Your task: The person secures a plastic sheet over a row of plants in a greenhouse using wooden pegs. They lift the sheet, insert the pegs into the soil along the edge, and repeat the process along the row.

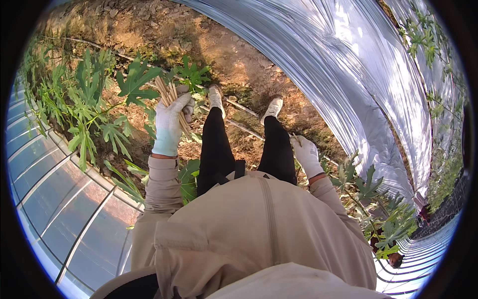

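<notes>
Greenhouse soil path (164,30), silver film (318,55) alongside. Our left hand (169,122) clenched a full bundle of sticks (172,99); our right hand (304,153) pinched one stick (295,137). We judged most sticks unplaced.

The person wears a beige long-sleeved jacket (259,224), black trousers (216,144), white shoes (273,105) and white knitted gloves on the left hand (169,124) and right hand (306,154).

Bare brown soil path (199,35) at upper centre lies open; lobed green leafy plants (84,99) crowd the left, shiny silver plastic sheeting (348,65) walls off the right.
</notes>
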Tool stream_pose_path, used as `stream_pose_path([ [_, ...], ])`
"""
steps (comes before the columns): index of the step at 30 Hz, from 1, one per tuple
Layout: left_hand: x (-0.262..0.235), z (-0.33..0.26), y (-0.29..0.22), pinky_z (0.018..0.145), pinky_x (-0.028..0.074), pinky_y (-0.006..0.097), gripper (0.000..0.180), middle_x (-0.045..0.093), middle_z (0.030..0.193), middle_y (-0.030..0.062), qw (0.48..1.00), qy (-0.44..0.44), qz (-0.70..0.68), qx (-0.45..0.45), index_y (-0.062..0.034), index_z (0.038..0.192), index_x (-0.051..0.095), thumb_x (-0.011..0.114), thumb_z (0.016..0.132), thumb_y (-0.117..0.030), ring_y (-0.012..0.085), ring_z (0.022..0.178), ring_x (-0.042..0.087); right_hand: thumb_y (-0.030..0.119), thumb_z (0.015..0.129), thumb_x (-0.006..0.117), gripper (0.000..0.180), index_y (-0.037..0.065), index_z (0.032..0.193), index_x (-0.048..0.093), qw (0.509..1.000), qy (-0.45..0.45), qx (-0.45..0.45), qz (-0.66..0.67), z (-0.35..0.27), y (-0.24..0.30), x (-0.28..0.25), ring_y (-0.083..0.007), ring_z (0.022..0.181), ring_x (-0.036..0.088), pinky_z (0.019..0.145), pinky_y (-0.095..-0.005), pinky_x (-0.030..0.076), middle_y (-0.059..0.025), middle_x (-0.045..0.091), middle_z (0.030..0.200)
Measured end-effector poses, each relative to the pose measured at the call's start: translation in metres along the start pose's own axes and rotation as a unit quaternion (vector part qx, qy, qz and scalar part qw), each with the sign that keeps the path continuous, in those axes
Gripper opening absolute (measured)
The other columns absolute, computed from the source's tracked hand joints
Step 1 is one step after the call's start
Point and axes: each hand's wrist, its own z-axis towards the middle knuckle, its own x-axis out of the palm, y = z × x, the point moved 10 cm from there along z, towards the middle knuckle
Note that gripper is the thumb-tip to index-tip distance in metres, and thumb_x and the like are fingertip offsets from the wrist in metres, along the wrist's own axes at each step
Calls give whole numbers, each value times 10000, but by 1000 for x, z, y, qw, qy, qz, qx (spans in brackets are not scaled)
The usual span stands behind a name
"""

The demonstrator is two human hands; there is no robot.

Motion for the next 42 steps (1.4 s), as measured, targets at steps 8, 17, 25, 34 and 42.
stream_pose_path([
  [8, 95, 95, 134, 491, 472, 239, 207, 646, 781, 88, 992, 79, -27, -92, 5, 1086, 623, 647, 882, -21, 126, 602, 583, 471, 890, 557, 460, 81, 1105, 674, 990, 68, -6, -120, 124, -41, 32, -365, 1026, 638, 914, -443, 478, -186, 690, 1045],
  [17, 94, 303, 327, 478, 475, 281, 130, 655, 803, 42, 962, 93, -93, -238, -50, 1017, 629, 598, 938, -148, 134, 617, 598, 369, 924, 501, 417, 118, 1238, 613, 990, -95, -21, -101, 424, 8, 99, -383, 1085, 611, 944, -464, 472, -195, 659, 1152],
  [25, 48, 452, 369, 498, 429, 262, 182, 633, 817, 10, 974, 104, -117, -166, -52, 1108, 601, 552, 976, -168, 96, 646, 558, 330, 927, 543, 327, 92, 1136, 623, 954, -146, -78, -249, 582, 97, 113, -338, 1046, 646, 864, -459, 517, -158, 675, 1104],
  [34, 71, 568, 344, 544, 425, 248, 146, 666, 865, 31, 988, 121, -31, -89, -64, 1067, 613, 546, 964, -143, 89, 645, 576, 191, 944, 494, 252, 94, 1103, 664, 938, -196, -103, -265, 655, 102, 144, -336, 1056, 649, 886, -446, 519, -136, 673, 1127],
  [42, 48, 605, 377, 575, 444, 318, 158, 691, 951, 98, 990, 17, -100, -94, -39, 1076, 611, 593, 944, -126, 158, 705, 638, 237, 951, 539, 271, 102, 1147, 668, 962, -138, -160, -173, 575, 111, 154, -297, 892, 676, 772, -407, 521, -139, 695, 937],
])
